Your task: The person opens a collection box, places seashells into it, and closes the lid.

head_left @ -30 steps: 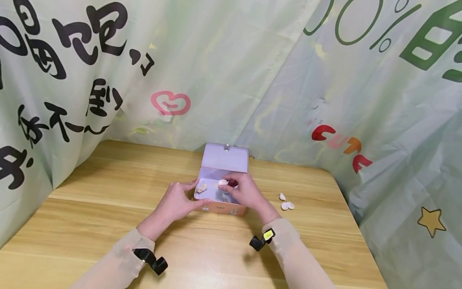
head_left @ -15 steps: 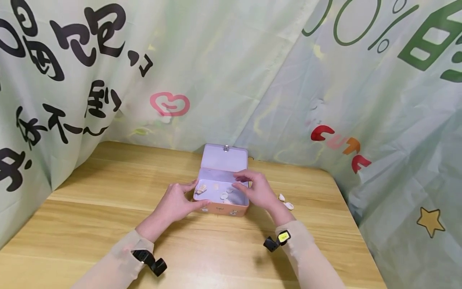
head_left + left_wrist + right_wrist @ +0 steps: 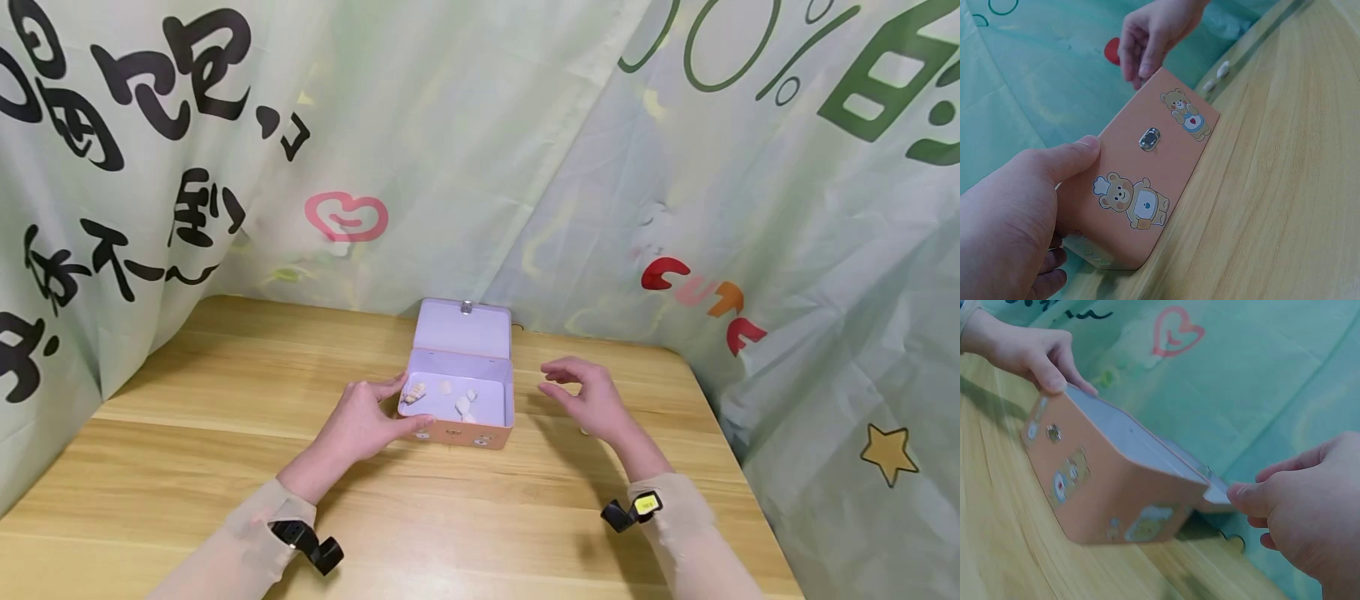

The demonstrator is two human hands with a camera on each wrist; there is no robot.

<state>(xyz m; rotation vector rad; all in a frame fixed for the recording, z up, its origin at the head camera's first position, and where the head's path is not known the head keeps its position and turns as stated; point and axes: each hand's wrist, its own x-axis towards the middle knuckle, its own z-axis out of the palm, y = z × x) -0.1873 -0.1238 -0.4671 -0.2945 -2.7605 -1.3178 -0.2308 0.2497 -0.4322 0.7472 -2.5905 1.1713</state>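
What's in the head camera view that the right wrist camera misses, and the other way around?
Only the head view shows the small pale shells inside the peach rectangular box and the yellow five-pointed star printed on the pale green fabric curtain.

Only the right wrist view shows the picture printed on the box's right end.

Both show the box with its lilac lid open, the left hand gripping its left end, the right hand, the wood-grain table and the curtain's pink heart outline.
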